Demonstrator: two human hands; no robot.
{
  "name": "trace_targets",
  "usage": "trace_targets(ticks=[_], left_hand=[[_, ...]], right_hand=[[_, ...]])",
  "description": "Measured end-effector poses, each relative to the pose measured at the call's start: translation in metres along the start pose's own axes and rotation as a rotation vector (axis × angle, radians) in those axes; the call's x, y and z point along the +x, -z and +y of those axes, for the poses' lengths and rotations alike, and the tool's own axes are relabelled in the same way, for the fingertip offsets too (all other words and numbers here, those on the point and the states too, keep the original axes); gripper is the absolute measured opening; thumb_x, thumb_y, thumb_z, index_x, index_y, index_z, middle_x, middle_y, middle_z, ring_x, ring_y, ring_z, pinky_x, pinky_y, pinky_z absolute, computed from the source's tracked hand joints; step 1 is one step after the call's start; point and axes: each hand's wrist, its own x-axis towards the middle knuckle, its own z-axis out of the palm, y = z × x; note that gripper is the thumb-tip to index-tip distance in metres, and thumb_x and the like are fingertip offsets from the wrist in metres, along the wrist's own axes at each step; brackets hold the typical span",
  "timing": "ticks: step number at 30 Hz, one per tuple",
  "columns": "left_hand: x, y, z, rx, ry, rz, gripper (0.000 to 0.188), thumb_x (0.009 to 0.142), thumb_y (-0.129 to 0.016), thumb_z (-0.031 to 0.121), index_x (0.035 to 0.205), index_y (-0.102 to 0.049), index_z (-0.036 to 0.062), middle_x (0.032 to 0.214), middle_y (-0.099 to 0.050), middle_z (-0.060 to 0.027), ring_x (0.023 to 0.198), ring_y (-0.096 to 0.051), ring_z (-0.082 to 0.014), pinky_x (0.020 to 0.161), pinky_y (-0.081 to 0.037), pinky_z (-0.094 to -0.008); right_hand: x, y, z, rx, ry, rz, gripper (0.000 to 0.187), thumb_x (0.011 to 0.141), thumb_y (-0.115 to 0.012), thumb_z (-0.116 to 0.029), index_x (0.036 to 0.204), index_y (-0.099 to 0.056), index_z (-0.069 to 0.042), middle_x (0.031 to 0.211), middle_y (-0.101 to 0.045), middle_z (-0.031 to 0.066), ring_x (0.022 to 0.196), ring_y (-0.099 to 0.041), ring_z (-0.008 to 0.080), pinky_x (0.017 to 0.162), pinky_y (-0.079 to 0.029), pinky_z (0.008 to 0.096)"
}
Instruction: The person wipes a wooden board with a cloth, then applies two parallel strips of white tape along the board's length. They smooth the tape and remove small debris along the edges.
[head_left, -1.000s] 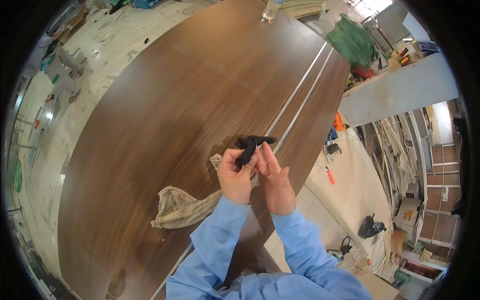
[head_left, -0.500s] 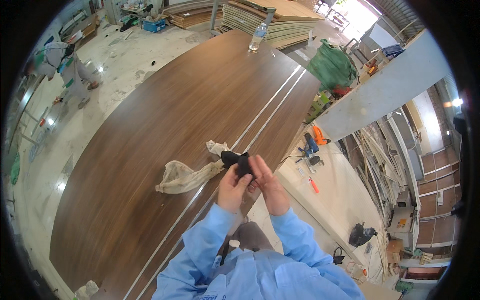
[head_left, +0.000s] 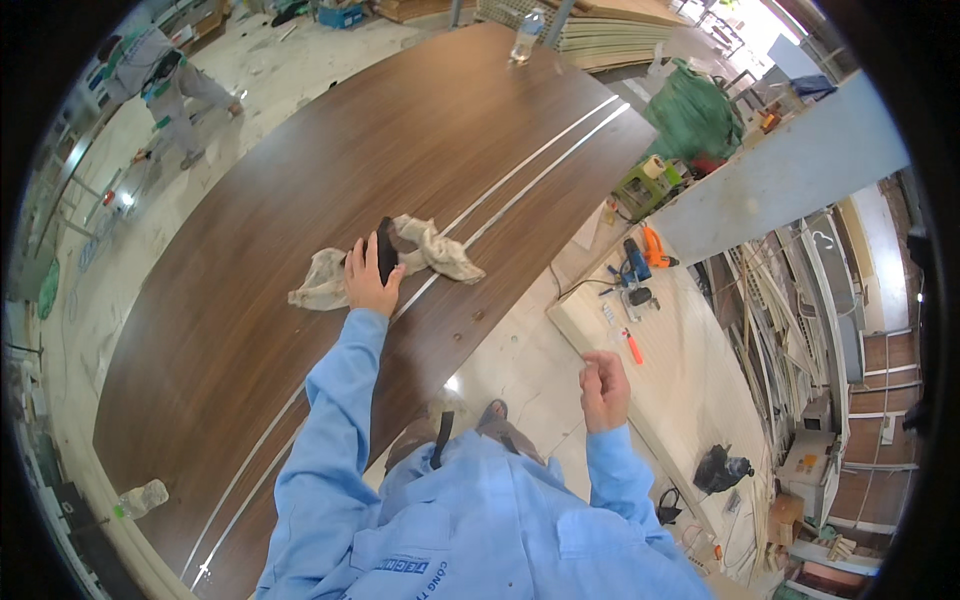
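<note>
My left hand [head_left: 370, 280] reaches onto the brown wood-grain panel [head_left: 300, 200]. Its fingers and thumb are around a dark folded piece of cloth [head_left: 387, 252]. Crumpled off-white cloth lies on both sides of it, with one part [head_left: 440, 252] to the right and another [head_left: 320, 284] to the left. My right hand [head_left: 604, 392] hovers off the panel's right edge, beside the pale bench. Its fingers are curled together, and whatever they may hold is too small to make out. Two parallel white strips [head_left: 540, 170] run along the panel.
On the pale bench [head_left: 690, 370] at right lie an orange drill [head_left: 656, 248], a blue power tool [head_left: 635, 262], an orange-red tool [head_left: 632, 346] and a black bag [head_left: 722, 468]. A clear bottle [head_left: 525, 38] stands at the panel's far end; another [head_left: 143, 498] lies near left. A person [head_left: 165, 85] bends at far left.
My hands have parted. The left has carried the dark cloth left and forward onto the off-white cloth, which is bunched differently. The right has moved right, its fingers now curled.
</note>
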Motion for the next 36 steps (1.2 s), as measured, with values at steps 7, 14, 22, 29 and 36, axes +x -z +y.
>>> trace_targets(ticks=[7,14,22,29,36], left_hand=[[-0.041,-0.082,0.049,0.168,-0.141,-0.186,0.058,0.090,-0.069,0.051,0.131,-0.061,0.0108,0.161,-0.037,-0.0110,0.152,-0.025,-0.0357,0.122,-0.010,-0.0609],[-0.063,-0.083,0.082,-0.003,0.221,0.037,0.075,0.085,-0.076,0.050,0.137,-0.049,0.0030,0.155,-0.040,-0.0201,0.147,-0.033,-0.0387,0.121,-0.017,-0.0609],[0.028,-0.144,0.133,0.617,0.047,-0.209,0.083,0.093,-0.062,0.038,0.161,-0.025,0.0091,0.170,-0.011,-0.0148,0.157,-0.011,-0.0320,0.123,-0.013,-0.0598],[0.193,-0.246,0.199,0.380,-0.273,-0.269,0.077,0.093,-0.058,0.022,0.160,-0.026,0.0051,0.170,-0.013,-0.0149,0.157,-0.015,-0.0321,0.123,-0.015,-0.0593],[0.346,-0.381,0.304,0.211,-0.451,-0.152,0.071,0.091,-0.060,0.025,0.155,-0.038,0.0052,0.166,-0.027,-0.0153,0.153,-0.025,-0.0310,0.122,-0.019,-0.0574]], right_hand=[[-0.026,0.117,0.065,0.013,-0.162,0.217,0.020,0.095,-0.055,-0.001,0.115,-0.058,-0.003,0.072,-0.056,0.0010,0.061,-0.052,0.0071,0.049,-0.045,0.0221],[-0.005,0.174,0.106,0.029,-0.290,0.205,0.032,0.090,-0.060,0.002,0.121,-0.054,-0.003,0.083,-0.064,0.0062,0.072,-0.062,0.0131,0.062,-0.056,0.0282],[0.121,0.127,0.108,-0.160,-0.090,0.010,0.065,0.086,-0.065,0.000,0.147,-0.046,-0.007,0.141,-0.058,0.0126,0.124,-0.060,0.0273,0.096,-0.052,0.0388],[0.277,0.082,0.131,-0.174,-0.116,0.078,0.049,0.091,-0.063,-0.003,0.139,-0.055,0.000,0.132,-0.063,0.0162,0.119,-0.063,0.0263,0.093,-0.054,0.0358],[0.551,0.047,0.134,-0.389,0.233,0.254,0.040,0.092,-0.064,-0.005,0.132,-0.060,-0.003,0.119,-0.066,0.0146,0.106,-0.065,0.0251,0.085,-0.054,0.0340]])
